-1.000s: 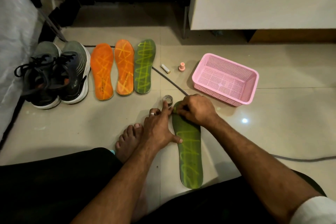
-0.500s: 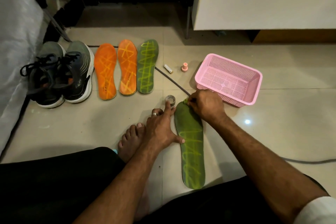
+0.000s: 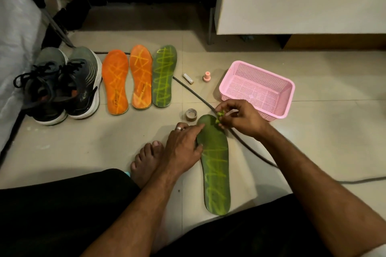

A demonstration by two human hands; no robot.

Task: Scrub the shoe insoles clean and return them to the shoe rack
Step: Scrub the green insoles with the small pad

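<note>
Now the left hand (image 3: 183, 146) presses straight fingers on the green insole (image 3: 216, 169) lying on the floor; the right hand (image 3: 240, 119) pinches a yellow-green wad (image 3: 220, 114) at its toe. Three more insoles (image 3: 140, 80) lie beside the sneakers (image 3: 60, 85).

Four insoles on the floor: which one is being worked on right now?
The green insole lying apart nearest the person: the left hand presses it while the right hand pinches yellow-green material at its toe. The other three lie untouched beside the shoes.
</note>
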